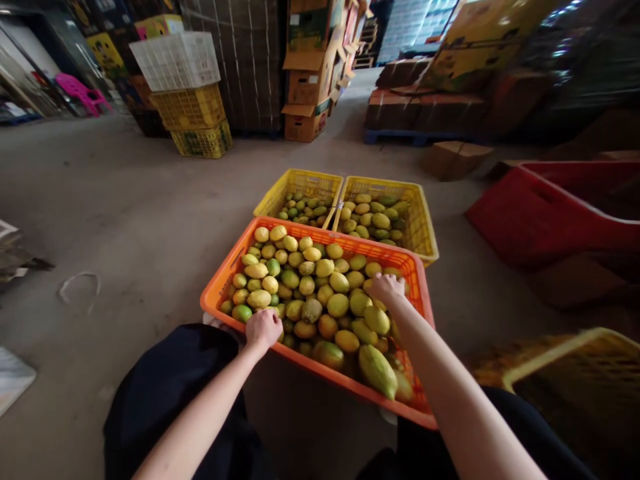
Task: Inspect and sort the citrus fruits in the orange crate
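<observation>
An orange plastic crate (425,293) full of yellow and green lemons (338,305) sits on the floor between my knees. At its near left rim, my left hand (264,328) is closed with the knuckles up; what its fingers hold is hidden. My right hand (387,287) reaches over the right half of the crate. Its fingers curl down around a yellow lemon (369,285), partly covered by the hand. A larger, long greenish-yellow fruit (378,371) lies in the near right corner.
Two yellow crates (427,230) with similar fruit stand against the orange crate's far side. To the right are a red bin (540,207) and another yellow crate (515,377). Stacked crates (187,107), cardboard boxes (305,87) and a pink chair (83,93) stand farther back.
</observation>
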A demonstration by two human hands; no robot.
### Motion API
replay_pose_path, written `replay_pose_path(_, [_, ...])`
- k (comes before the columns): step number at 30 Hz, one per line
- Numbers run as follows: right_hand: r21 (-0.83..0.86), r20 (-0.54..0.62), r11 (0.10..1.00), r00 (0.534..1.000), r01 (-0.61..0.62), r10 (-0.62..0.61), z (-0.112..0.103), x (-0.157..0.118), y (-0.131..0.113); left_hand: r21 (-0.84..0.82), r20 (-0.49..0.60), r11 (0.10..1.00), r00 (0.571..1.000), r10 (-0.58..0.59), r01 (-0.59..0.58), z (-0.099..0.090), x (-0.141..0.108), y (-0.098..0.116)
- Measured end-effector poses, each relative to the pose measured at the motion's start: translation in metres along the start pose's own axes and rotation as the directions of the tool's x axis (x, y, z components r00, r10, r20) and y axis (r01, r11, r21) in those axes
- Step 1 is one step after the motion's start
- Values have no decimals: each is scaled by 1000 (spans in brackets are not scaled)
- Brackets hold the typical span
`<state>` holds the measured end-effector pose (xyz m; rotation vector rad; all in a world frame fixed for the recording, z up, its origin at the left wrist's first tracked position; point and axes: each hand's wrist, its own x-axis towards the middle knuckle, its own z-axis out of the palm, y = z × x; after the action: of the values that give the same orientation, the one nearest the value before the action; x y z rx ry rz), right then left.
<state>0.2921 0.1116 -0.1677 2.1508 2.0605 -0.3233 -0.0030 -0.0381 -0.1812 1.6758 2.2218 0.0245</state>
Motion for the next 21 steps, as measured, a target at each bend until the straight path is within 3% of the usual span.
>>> replay_pose_path(2, [39,33,997,997,-64,63,6,19,-1,11,11,1000,1000,-18,17,1,1,1])
replay_pose_path(4, [183,9,975,992,-126,126,11,29,0,16,23,999,999,-38,37,2,1,2])
replay_pose_path(8, [584,-124,804,966,-113,226,14,25,6,13,41,998,997,-63,62,2,3,3])
replay_pose_path(9, [613,-147,786,965,-84,218,13,20,7,9,44,998,997,-65,65,2,3,3])
replay_pose_path(12, [518,-185,855,975,-6,119,1,2,2,-8,46,998,997,-59,59,1,4,4])
replay_pose_path(14, [438,-190,899,979,13,78,-12,-9,-7,-14,39,998,998,-53,53,0,3,3])
replay_pose_path(16, [462,-177,887,981,10,81,-27,-20,-20,-17,31,999,999,-43,44,-1,2,3])
replay_pose_path(18, [597,-154,802,982,2,112,-45,-33,-32,-19,26,999,999,-30,31,-3,1,2])
replay_pose_path(19, [702,-145,712,980,8,133,-54,-41,-37,-18,22,1000,999,-24,25,-4,0,2])
replay_pose_path(21, [901,-136,430,980,62,143,-74,-61,-43,-13,9,1000,1000,-14,14,-5,-1,1])
